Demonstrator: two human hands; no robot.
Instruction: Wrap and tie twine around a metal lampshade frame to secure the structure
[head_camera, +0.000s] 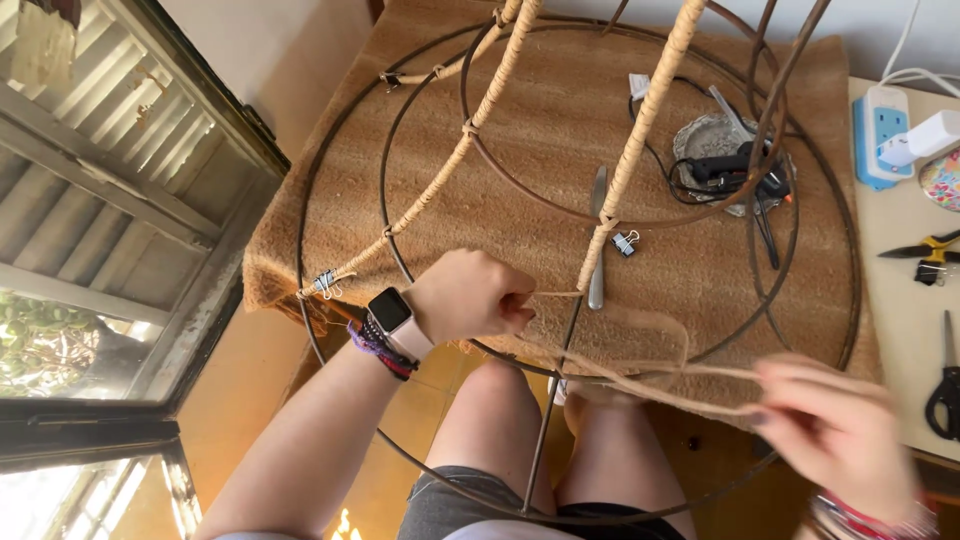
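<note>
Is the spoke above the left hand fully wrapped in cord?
No. The dark metal spoke is cord-wrapped only above the left hand; below is bare.

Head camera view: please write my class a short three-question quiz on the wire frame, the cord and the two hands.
1. True or false: the left hand pinches the cord beside a bare spoke of the wire frame.
2. Which tool lies at the right edge of the table? A) black-handled scissors B) a hammer C) a paintbrush
3. What small thing pins the wrapped cord where the left wrapped spoke meets the outer ring?

Key
1. True; the blurred right hand holds the cord's other end.
2. A
3. A binder clip.
</note>
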